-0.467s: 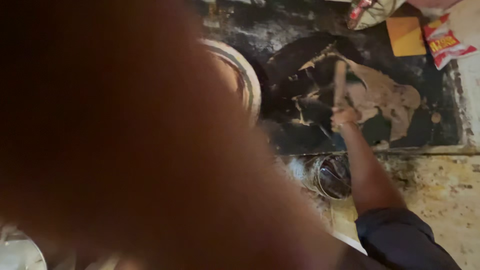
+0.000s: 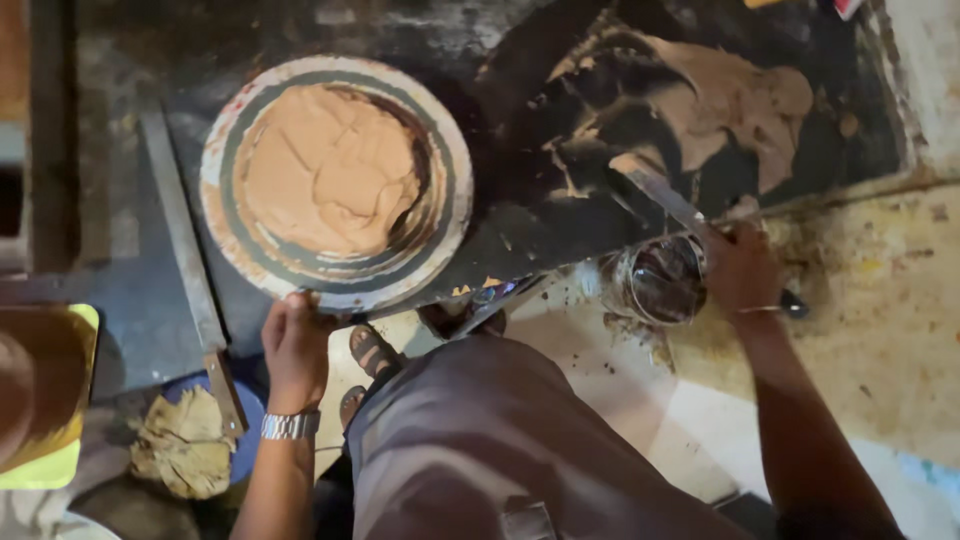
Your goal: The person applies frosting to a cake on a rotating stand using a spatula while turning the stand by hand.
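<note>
A round disc (image 2: 440, 240) with ring marks lies on a dark slab, with a flat layer of tan paste (image 2: 330, 165) spread over its middle. My left hand (image 2: 296, 345), a metal watch on the wrist, grips the disc's near rim. My right hand (image 2: 742, 270) is shut on the handle of a flat metal blade (image 2: 660, 198). The blade's tip rests on the dark slab beside a smeared heap of the same tan paste (image 2: 735, 105).
A small metal tin (image 2: 665, 280) stands at the slab's near edge, just left of my right hand. A long metal straightedge (image 2: 180, 240) lies left of the disc, above a crumpled rag (image 2: 185, 440). A yellow container (image 2: 45, 400) sits at far left. My sandalled foot (image 2: 375, 352) is below.
Something close and blurred blocked the left of the view and is gone; the disc and my left hand now show. My right hand has drawn back toward the slab's near edge.
</note>
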